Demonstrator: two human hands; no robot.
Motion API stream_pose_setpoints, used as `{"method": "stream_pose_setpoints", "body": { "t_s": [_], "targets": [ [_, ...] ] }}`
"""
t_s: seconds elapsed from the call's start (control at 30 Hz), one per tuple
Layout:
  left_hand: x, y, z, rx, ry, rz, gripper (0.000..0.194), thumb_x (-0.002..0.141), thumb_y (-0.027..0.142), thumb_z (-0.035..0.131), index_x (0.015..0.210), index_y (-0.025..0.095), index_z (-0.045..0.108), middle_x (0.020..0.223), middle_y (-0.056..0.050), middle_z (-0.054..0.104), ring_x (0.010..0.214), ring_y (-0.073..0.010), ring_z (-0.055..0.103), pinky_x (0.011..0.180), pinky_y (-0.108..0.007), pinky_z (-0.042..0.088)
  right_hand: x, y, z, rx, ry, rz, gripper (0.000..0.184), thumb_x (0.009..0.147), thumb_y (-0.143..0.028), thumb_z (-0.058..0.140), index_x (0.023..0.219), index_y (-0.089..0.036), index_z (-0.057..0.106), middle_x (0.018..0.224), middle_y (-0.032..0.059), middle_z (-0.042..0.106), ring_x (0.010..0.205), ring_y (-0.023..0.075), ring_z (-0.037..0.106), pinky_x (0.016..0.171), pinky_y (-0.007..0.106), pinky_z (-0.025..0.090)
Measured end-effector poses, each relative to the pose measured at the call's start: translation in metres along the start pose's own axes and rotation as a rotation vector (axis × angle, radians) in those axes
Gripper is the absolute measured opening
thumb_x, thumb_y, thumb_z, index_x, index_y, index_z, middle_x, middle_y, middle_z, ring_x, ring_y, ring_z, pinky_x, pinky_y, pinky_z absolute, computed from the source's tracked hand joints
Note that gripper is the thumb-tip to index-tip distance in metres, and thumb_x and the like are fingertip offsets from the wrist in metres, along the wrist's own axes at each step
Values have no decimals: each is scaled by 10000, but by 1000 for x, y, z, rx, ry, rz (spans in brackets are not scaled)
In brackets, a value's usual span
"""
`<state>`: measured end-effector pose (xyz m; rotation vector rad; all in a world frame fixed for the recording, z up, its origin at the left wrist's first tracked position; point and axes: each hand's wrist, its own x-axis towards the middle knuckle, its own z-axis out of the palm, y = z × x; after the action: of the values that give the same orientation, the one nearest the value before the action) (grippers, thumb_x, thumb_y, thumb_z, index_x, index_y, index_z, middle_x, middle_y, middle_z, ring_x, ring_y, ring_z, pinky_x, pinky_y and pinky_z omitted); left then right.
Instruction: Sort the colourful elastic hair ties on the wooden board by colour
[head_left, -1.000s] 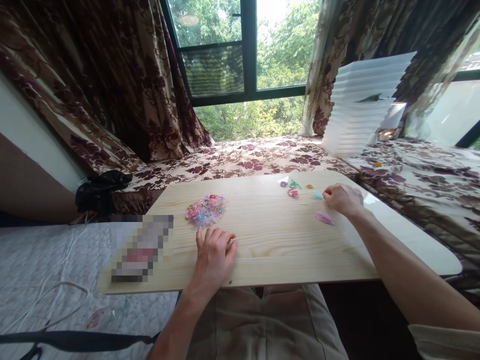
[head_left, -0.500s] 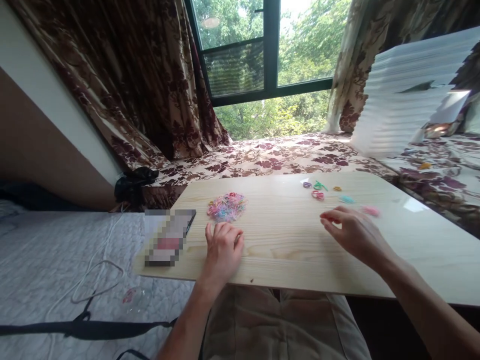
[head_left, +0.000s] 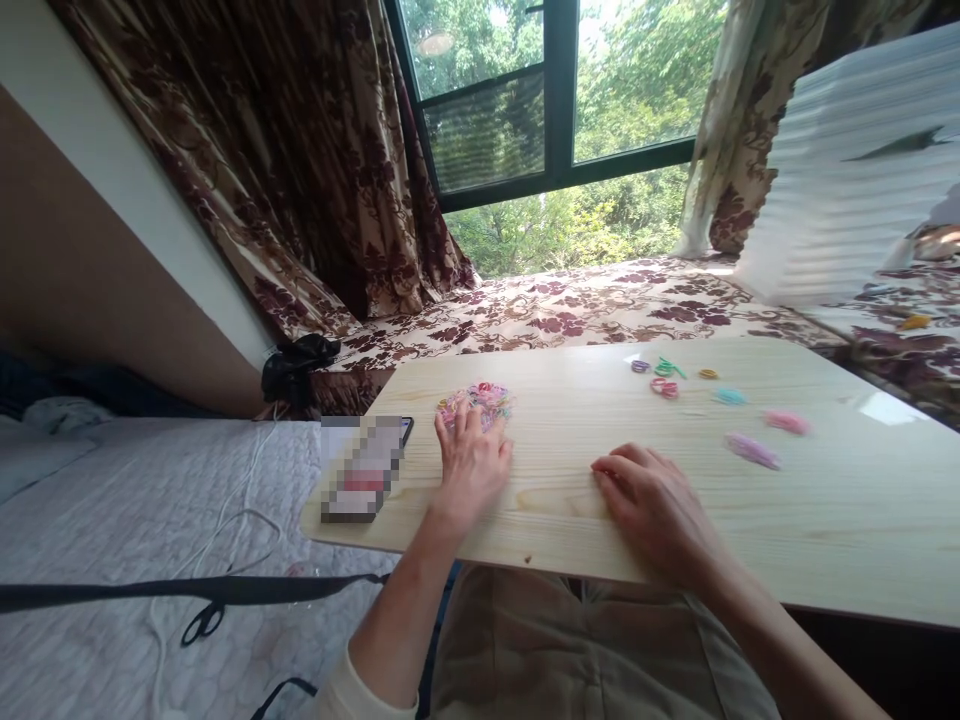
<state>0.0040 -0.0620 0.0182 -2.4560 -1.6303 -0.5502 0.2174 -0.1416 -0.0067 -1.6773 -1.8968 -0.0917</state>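
On the left of the pale wooden table lies a loose pile of small multicoloured elastic hair bands (head_left: pixel 491 400). My left hand (head_left: pixel 474 455) rests its fingertips on the near side of this pile, fingers apart, hiding part of it. Over the table's middle, my right hand (head_left: pixel 652 505) has thumb and fingers pressed together; whether anything is between them is too small to see. Right and beyond it lie small groups of bands by colour: purple (head_left: pixel 639 366), green (head_left: pixel 667 368), red-pink (head_left: pixel 664 388), yellow-orange (head_left: pixel 707 373), teal (head_left: pixel 730 396), pink (head_left: pixel 787 422) and lilac (head_left: pixel 753 451).
A phone (head_left: pixel 367 470), blurred out, lies at the left end of the table (head_left: pixel 570 520). Scissors (head_left: pixel 202 624), a black strap (head_left: pixel 247 591) and a white cable (head_left: pixel 217 530) are on the bed to the left. A patterned window seat (head_left: pixel 555 310) borders the far side.
My left hand has reached forward onto the pile. My right hand has moved left and nearer me, away from the sorted groups, uncovering the lilac bands. The view has shifted slightly.
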Motion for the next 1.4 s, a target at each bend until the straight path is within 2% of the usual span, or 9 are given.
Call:
{"method": "stream_pose_setpoints", "body": {
  "t_s": [0.2,0.37,0.53,0.73,1.0,1.17,1.27,1.4],
  "targets": [
    [-7,0,2,-23,-58,41,304,925,298,474,1160,256,662,1309,-137,563,1387,-321,332,1130,-666,178,-1,0,0,-10,30,-8,240,898,-275,471,848,-229,701,884,53,696,803,203,630,729,345,440],
    [-8,-4,-7,-61,-24,61,263,917,246,488,1069,259,702,1253,-96,607,1358,-287,366,1144,-623,187,0,1,0,-7,28,-16,237,894,-264,467,851,-231,698,890,52,697,808,202,625,746,348,437],
    [22,-5,-9,-27,22,6,227,907,236,517,997,261,723,1130,-83,658,1258,-279,445,1126,-626,200,0,0,0,-17,17,-7,237,905,-257,465,855,-227,695,890,51,693,810,203,618,745,347,429],
    [63,-3,5,3,15,11,199,894,251,546,903,253,744,1025,-79,698,1127,-266,499,1135,-638,168,-1,0,2,-19,16,0,240,916,-263,466,863,-219,696,893,52,688,824,208,609,761,353,432],
    [75,-8,19,27,-30,1,213,882,268,553,807,212,744,991,-101,721,1102,-289,499,1116,-660,159,-1,-1,1,-18,1,15,253,920,-261,457,861,-221,700,908,52,691,841,204,615,776,352,430],
    [76,-10,20,-21,-46,-23,222,877,278,557,783,215,749,997,-100,725,1105,-293,499,1123,-643,123,-1,-2,1,-25,-4,20,253,918,-264,460,860,-215,701,910,49,686,834,199,611,768,345,429],
    [74,-14,17,-76,-51,-58,205,868,272,556,810,236,749,1000,-80,733,1110,-287,510,1113,-609,173,-1,-1,1,-22,-8,16,254,921,-262,460,861,-213,702,909,48,687,836,198,610,771,343,429],
    [73,-21,11,-149,-62,-129,218,870,289,527,843,248,739,925,-58,745,1062,-266,557,1048,-531,304,-1,-1,1,-22,1,10,250,921,-260,464,863,-214,702,903,48,689,842,201,613,772,341,426]
  ]
}}
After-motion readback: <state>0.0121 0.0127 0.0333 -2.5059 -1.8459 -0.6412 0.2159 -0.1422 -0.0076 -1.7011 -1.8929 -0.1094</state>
